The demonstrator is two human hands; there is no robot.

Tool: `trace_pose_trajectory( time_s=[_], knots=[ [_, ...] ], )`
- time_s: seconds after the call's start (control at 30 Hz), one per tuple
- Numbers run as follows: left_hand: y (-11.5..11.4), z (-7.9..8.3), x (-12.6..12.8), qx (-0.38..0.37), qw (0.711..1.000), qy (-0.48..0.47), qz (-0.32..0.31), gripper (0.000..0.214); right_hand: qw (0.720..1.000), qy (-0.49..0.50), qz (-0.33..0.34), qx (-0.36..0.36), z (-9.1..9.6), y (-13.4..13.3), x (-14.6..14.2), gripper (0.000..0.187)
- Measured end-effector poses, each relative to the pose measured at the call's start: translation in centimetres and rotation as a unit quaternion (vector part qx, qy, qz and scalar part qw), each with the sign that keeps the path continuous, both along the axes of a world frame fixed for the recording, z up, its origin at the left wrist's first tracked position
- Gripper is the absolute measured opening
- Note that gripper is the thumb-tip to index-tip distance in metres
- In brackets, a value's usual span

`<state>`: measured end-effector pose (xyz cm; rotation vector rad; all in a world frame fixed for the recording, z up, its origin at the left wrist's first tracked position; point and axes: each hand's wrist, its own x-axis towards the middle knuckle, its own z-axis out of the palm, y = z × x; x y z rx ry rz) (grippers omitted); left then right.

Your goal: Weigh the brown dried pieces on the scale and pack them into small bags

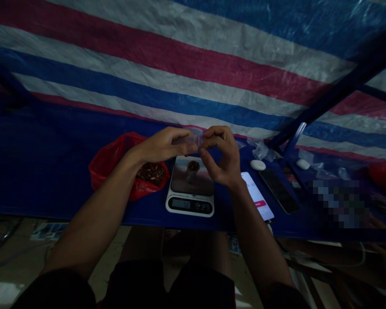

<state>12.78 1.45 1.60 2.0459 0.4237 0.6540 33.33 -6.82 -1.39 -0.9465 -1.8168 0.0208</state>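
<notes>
Bare forearms (93, 214) converge above a digital kitchen scale (189, 205). Left hand (162, 145) and right hand (220, 156) both grip a small clear plastic bag (189, 139) between them, its long axis sideways, just above the scale; a red plastic bag (116, 159) lies left.

You're pinching a thin, glossy clear plastic bag (190, 139); near it, the red plastic bag (113, 159) looks crinkled and shiny, the scale (189, 201) smooth plastic, the tarpaulin (180, 73) coarse woven plastic.
</notes>
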Motion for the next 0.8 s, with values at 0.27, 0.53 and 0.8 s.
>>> trace_pose_trajectory(
  time_s=[0.27, 0.53, 0.8],
  knots=[
    [0.8, 0.1, -1.2, 0.023, 0.999, 0.006, 0.039, 0.051, 0.994, 0.061, 0.050, -0.077, 0.0, 0.2, 1.7, 0.021],
    [1.3, -0.3, -2.3, 0.007, 0.989, 0.140, 0.042, 0.051, 0.917, -0.069, 0.095, -0.381, -0.1, -0.1, 4.8, 0.050],
    [1.2, -1.0, -2.5, 0.082, 0.970, 0.220, 0.067, 0.058, 0.877, -0.003, 0.147, -0.457, -0.8, 0.4, 2.9, 0.033]
  ],
)
